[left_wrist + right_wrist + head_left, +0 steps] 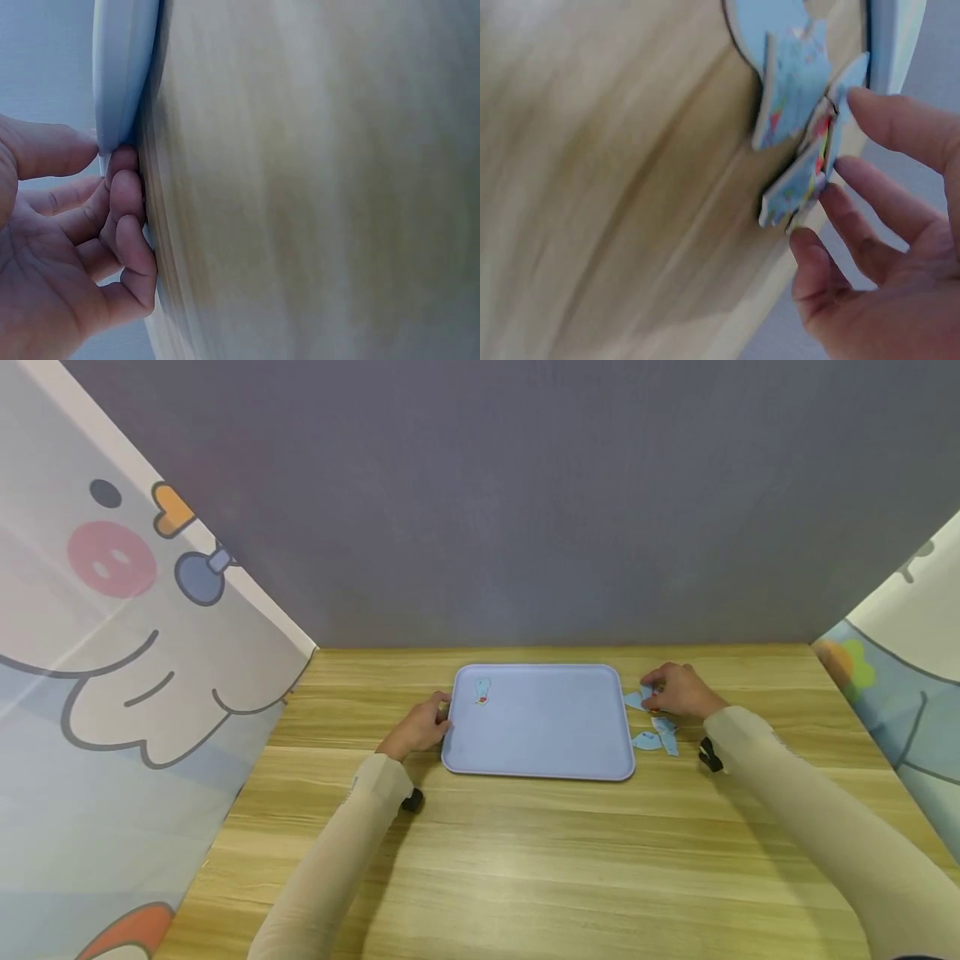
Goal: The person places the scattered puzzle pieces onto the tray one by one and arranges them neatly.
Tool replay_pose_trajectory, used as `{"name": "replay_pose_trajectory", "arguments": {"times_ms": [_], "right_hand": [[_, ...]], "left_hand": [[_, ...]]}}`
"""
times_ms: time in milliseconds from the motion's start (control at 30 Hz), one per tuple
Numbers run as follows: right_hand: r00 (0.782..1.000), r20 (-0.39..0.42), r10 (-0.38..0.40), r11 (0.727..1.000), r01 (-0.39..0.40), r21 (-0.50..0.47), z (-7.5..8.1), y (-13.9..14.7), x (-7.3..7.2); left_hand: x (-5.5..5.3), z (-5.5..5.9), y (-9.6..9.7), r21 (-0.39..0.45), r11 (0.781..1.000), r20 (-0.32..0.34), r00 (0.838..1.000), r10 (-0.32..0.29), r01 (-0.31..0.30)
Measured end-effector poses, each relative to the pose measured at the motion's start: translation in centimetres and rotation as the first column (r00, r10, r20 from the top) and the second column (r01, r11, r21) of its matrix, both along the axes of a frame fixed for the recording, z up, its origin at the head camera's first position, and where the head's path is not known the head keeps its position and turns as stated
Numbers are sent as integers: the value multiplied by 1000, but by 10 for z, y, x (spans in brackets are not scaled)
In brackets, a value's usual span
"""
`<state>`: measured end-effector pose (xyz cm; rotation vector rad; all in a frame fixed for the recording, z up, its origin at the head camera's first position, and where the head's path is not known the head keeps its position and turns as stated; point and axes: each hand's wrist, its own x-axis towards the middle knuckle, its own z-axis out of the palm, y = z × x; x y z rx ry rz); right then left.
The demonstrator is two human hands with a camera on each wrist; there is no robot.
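Note:
My left hand holds the left rim of a pale blue-grey tray. In the left wrist view its thumb lies against the tray's edge, and the other fingers curl in at the underside. One light blue puzzle piece with a red spot lies in the tray's upper left. Right of the tray, my right hand is over several printed puzzle pieces. Thumb and fingertips spread around them, touching at the edges. Another piece lies beside this cluster.
Loose puzzle pieces lie on the wooden table below the right hand, one near the tray's right rim. A grey panel stands behind the table, with cartoon-printed walls at the sides.

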<state>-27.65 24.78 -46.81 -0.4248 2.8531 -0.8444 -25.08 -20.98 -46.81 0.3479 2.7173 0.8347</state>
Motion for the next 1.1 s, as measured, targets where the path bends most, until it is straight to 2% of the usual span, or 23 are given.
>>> {"name": "replay_pose_trajectory", "arguments": {"times_ms": [100,167,533,767,833,933,1100], "right_hand": [[999,6,33,999,-33,10,1,1,0],[999,15,28,1000,-28,5,1,1,1],[998,11,-63,997,63,-37,-6,0,1],[995,2,-101,988,101,-114,5,0,4],[995,-17,-96,987,93,-132,9,-2,4],[992,-104,-70,986,53,-156,13,-8,4],[972,-234,-27,982,-19,-189,16,-26,5]], "left_hand": [[1,0,1,4,1000,6,1000,10,-10],[1,0,1,2,1000,7,1000,13,-13],[1,-1,1,-2,1000,5,1000,10,-9],[2,0,1,6,1000,3,1000,9,-9],[2,0,1,11,1000,-2,1000,5,-5],[2,0,0,13,1000,-9,1000,-1,1],[2,-1,0,7,1000,-11,1000,-2,2]]}}
